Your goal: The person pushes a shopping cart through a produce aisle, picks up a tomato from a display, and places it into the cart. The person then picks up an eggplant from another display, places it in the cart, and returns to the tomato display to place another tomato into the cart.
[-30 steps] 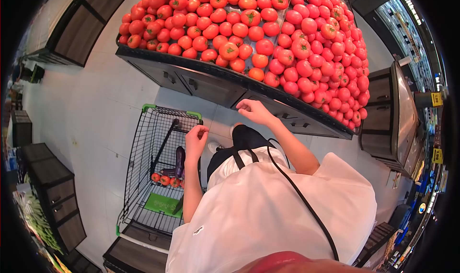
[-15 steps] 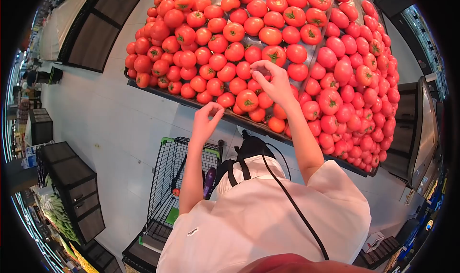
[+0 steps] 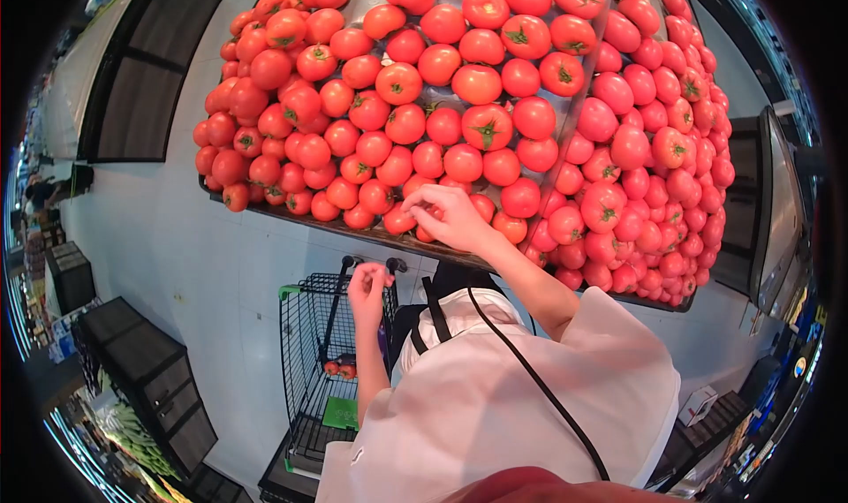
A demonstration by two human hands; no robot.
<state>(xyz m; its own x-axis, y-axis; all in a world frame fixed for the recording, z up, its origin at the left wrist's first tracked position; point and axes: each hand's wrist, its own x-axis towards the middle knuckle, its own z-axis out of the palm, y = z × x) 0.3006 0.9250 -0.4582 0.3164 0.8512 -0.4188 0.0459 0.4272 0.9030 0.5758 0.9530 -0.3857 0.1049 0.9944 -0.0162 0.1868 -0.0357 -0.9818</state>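
My right hand [image 3: 449, 218] hovers over the front edge of a heap of red tomatoes [image 3: 406, 123]. Its fingers are bent, thumb and forefinger apart, and no tomato shows in its grasp. Just beneath it lie front-row tomatoes, partly hidden by the hand. Lower and to the left, my left hand [image 3: 369, 287] is held above the far end of a wire shopping cart [image 3: 305, 326], off the heap. Its fingers are curled in towards the thumb, with nothing visible in them.
A clear divider [image 3: 574, 119] separates the larger tomatoes from a second pile [image 3: 649, 176] on the right. Several red items [image 3: 340, 370] and a green panel [image 3: 341, 413] are in the cart. Dark cabinets [image 3: 146, 379] stand left. A black cord [image 3: 539, 379] hangs over my shirt.
My right hand has drawn back from mid-heap to the front edge, moving left. The left hand has dropped away from the stand's edge. The view has shifted, showing more of the cart.
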